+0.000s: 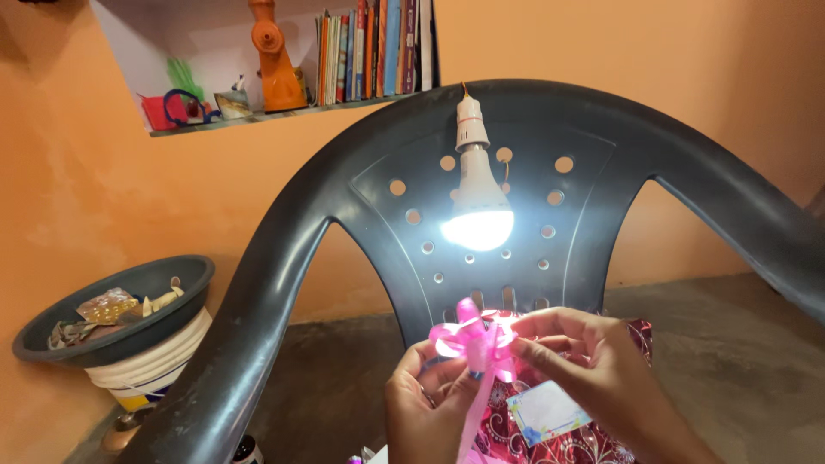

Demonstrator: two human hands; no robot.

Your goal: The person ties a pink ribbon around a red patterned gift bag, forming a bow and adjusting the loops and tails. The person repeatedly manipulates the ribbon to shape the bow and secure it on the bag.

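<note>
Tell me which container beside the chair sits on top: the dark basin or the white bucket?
The dark basin, holding scraps, rests on the white bucket, whose rim shows beneath it, left of the chair.

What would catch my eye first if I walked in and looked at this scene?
Probably the lit bulb, hanging glowing against the back of a dark plastic chair at centre. Just below it, the left hand and right hand both pinch a bright pink ribbon bow over a shiny red wrapped gift.

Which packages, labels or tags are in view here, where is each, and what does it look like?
Wrapped package: bottom centre, under both hands; shiny red-pink patterned paper.
Tag: on the package below the right hand; small whitish rectangle, blue edging.
Book spines: wall shelf, upper centre; upright, multicoloured.
</note>
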